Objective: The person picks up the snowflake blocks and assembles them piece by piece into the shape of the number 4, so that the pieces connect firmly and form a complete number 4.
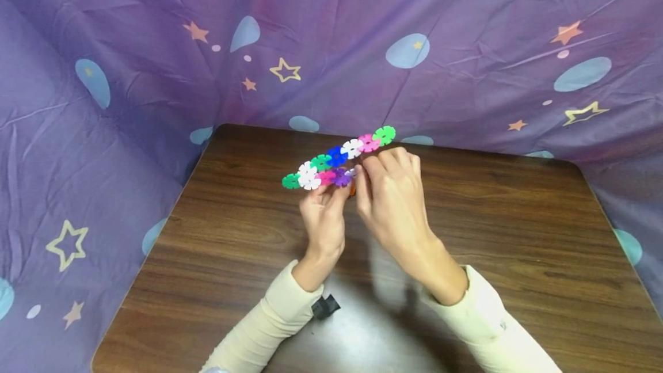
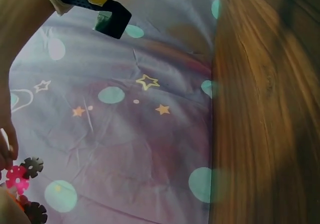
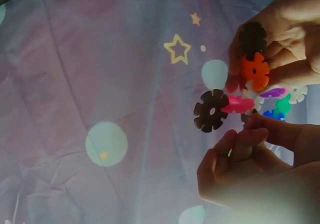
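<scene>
Above the table, both hands hold an assembly of notched plastic snowflake discs joined edge to edge in green, pink, white, blue and purple. My left hand grips the lower row near its pink and purple discs. With thumb and forefinger, my right hand pinches the assembly at its right side; fingers hide the exact disc. In the right wrist view, an orange disc and a dark disc lie by the left fingers. Another dark disc sticks out past a pink disc between the hands.
A brown wood-grain table lies beneath the hands. Purple cloth with stars and blue shapes hangs behind it and at the sides. A small black device shows by the left cuff.
</scene>
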Action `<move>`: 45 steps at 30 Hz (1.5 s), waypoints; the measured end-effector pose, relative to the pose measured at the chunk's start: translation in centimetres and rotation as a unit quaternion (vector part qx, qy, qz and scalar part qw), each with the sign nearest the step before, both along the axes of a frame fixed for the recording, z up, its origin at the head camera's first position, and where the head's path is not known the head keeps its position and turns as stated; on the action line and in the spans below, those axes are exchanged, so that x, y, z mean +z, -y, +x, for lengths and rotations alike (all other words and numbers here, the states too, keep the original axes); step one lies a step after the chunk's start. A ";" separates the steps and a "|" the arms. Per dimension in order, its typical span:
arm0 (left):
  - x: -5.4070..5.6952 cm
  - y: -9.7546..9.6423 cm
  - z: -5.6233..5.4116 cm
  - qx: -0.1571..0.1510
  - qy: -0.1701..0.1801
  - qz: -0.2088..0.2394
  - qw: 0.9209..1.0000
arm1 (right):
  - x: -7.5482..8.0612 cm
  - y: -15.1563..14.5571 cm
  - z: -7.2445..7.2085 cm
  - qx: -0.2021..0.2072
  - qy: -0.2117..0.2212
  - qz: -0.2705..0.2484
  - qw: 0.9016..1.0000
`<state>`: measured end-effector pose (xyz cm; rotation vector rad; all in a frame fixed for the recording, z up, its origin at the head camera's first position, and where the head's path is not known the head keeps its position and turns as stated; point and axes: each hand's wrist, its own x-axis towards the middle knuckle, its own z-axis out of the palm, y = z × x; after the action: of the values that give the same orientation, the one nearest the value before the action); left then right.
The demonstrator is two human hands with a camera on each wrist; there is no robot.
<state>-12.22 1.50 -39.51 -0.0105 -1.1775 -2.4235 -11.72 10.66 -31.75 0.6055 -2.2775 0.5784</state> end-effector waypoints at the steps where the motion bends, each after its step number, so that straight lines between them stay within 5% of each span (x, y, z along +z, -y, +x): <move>1: 0.0 -0.1 0.0 -0.001 0.000 0.002 1.000 | 0.1 0.1 0.0 0.000 0.005 -0.006 1.000; 22: 1.0 0.4 -0.4 -0.020 0.001 0.010 1.000 | 1.9 -0.3 0.5 -0.010 0.100 -0.034 0.994; 29: 0.8 0.7 -0.7 -0.043 0.019 0.007 0.999 | 1.1 -3.5 1.3 0.005 0.121 -0.112 0.986; 37: 0.8 1.8 -0.9 -0.060 0.022 -0.004 0.998 | -3.0 -7.2 1.5 -0.036 0.165 -0.134 0.976; 41: 0.6 2.4 -0.9 -0.069 0.019 -0.005 0.997 | -6.6 -8.6 0.6 -0.037 0.216 -0.101 0.970; 45: 0.4 2.6 -0.8 -0.071 0.013 -0.003 0.997 | -10.6 -9.9 -0.6 -0.030 0.288 -0.074 0.954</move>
<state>-13.07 -1.15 -39.07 -0.0676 -1.2333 -2.5499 -12.33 20.54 -42.33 0.3133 -2.7423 0.9886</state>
